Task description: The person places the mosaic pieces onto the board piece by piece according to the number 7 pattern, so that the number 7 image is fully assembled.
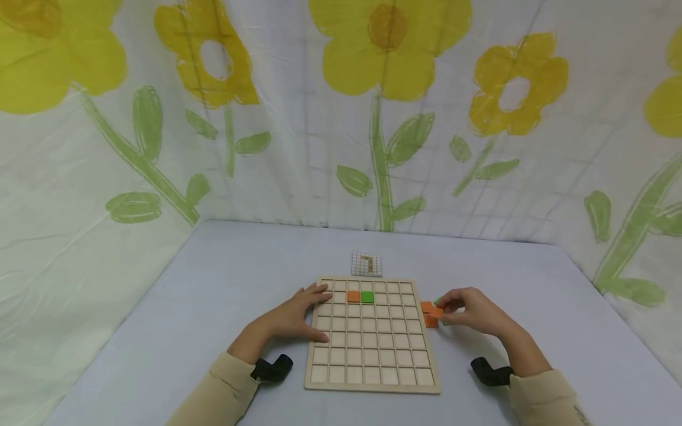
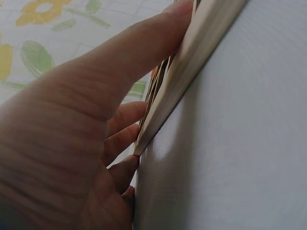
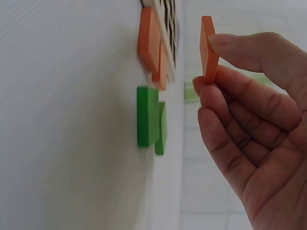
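Observation:
A wooden grid board (image 1: 372, 340) lies on the table, with one orange tile (image 1: 353, 296) and one green tile (image 1: 367, 297) side by side in its second row. My left hand (image 1: 295, 313) rests on the board's left edge, fingers and thumb spread over the rim. Off the board's right side, my right hand (image 1: 474, 310) pinches an orange square tile (image 3: 209, 50) between thumb and fingers, raised above the table. Below it lie two orange tiles (image 3: 149, 40) beside the board and two green tiles (image 3: 147, 116), partly hidden by the hand in the head view.
Just beyond the board's far edge lies a small pattern card (image 1: 366, 264) with a printed grid and coloured squares. The white table (image 1: 256, 254) meets a flower-printed curtain (image 1: 298, 148) at the back. Each wrist wears a black camera mount (image 1: 274, 368).

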`<control>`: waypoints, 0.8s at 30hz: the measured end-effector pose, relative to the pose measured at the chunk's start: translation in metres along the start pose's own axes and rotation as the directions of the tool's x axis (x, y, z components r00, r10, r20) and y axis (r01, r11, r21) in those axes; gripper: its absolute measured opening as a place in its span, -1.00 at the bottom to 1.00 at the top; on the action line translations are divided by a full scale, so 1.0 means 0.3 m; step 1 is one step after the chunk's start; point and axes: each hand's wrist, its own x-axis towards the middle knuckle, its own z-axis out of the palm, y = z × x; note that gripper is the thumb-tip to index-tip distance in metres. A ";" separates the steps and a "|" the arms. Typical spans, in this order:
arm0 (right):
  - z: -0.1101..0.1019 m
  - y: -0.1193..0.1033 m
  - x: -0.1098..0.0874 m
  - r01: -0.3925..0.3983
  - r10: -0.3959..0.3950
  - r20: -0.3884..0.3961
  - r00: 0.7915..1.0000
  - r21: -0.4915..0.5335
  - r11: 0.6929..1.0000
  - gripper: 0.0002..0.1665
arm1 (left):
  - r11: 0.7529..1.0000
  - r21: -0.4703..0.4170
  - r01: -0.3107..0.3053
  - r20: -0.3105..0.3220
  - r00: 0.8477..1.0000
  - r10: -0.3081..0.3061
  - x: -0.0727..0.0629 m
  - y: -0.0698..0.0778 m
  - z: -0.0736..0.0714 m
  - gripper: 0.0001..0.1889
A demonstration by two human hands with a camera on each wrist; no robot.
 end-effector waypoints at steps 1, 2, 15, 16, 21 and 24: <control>0.002 -0.007 0.010 0.005 -0.005 -0.001 1.000 0.003 1.000 -0.74 | 1.000 0.003 0.000 0.000 1.000 0.000 0.001 0.000 -0.001 -0.04; 0.004 -0.014 0.020 0.013 -0.013 0.001 1.000 0.013 1.000 -0.73 | 1.000 0.003 -0.001 0.000 1.000 0.001 0.002 0.000 -0.001 -0.04; 0.036 -0.086 0.164 0.092 -0.097 0.063 0.993 0.076 0.993 -0.80 | 1.000 0.001 -0.020 -0.012 1.000 0.020 0.003 0.007 -0.013 -0.05; 0.041 -0.091 0.174 0.097 -0.103 0.067 0.992 0.080 0.992 -0.80 | 1.000 -0.005 -0.022 -0.013 1.000 0.022 0.002 0.007 -0.013 -0.05; 0.071 -0.103 0.207 0.075 -0.088 0.110 0.990 0.122 0.990 -0.81 | 1.000 -0.016 -0.009 -0.003 1.000 0.009 -0.003 0.006 -0.009 -0.04; 0.085 -0.110 0.222 0.060 -0.078 0.118 0.990 0.146 0.988 -0.78 | 1.000 -0.012 -0.003 -0.002 1.000 0.003 -0.003 0.007 -0.006 -0.04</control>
